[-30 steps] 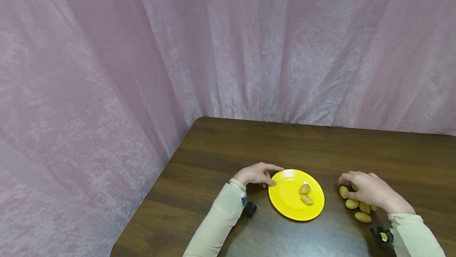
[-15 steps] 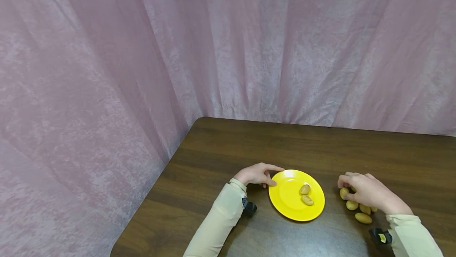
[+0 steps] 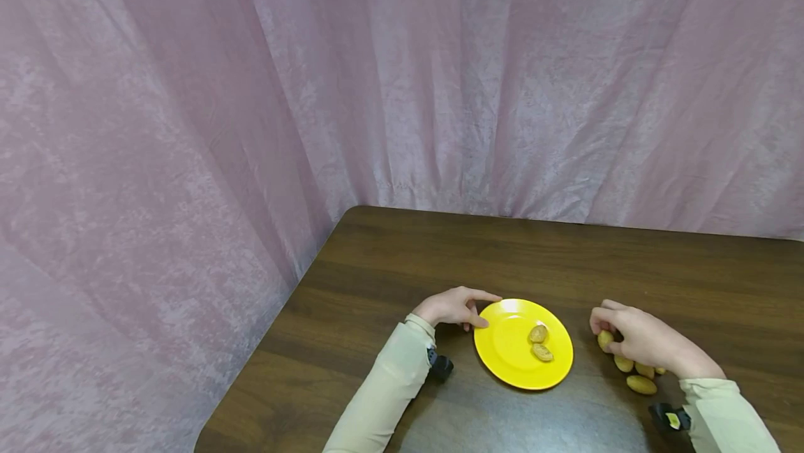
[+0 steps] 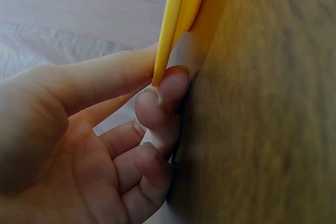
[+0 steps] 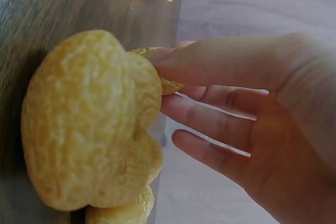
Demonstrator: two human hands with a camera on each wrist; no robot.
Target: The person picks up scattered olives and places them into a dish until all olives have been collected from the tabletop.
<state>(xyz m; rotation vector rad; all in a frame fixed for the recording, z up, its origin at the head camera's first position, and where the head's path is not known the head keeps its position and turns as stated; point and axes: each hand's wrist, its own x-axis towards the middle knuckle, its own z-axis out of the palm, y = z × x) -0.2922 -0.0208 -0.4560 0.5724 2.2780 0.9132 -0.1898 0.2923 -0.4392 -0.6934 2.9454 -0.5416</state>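
Observation:
My left hand (image 3: 453, 306) grips the left rim of a yellow plate (image 3: 502, 362), the thumb over the edge and curled fingers beneath it in the left wrist view. Two wrinkled yellow oval pieces (image 3: 541, 352), like nuts in their shells, lie on the plate's right half. To the right of the plate, my right hand (image 3: 641, 334) pinches another wrinkled oval piece (image 3: 605, 340) between thumb and fingers. In the right wrist view that piece (image 5: 170, 86) is partly hidden behind the thumb. Close in front of it stands a large-looking wrinkled oval piece (image 5: 79, 124).
Several more wrinkled oval pieces (image 3: 641, 384) lie in a loose group under and in front of the right hand. Everything rests on a brown wooden table (image 3: 440, 243). A pink curtain (image 3: 408, 90) hangs along its back and left edges.
My right hand has shifted slightly left and its fingers have closed on one oval piece at the group's left end. The left hand and the plate stay practically still.

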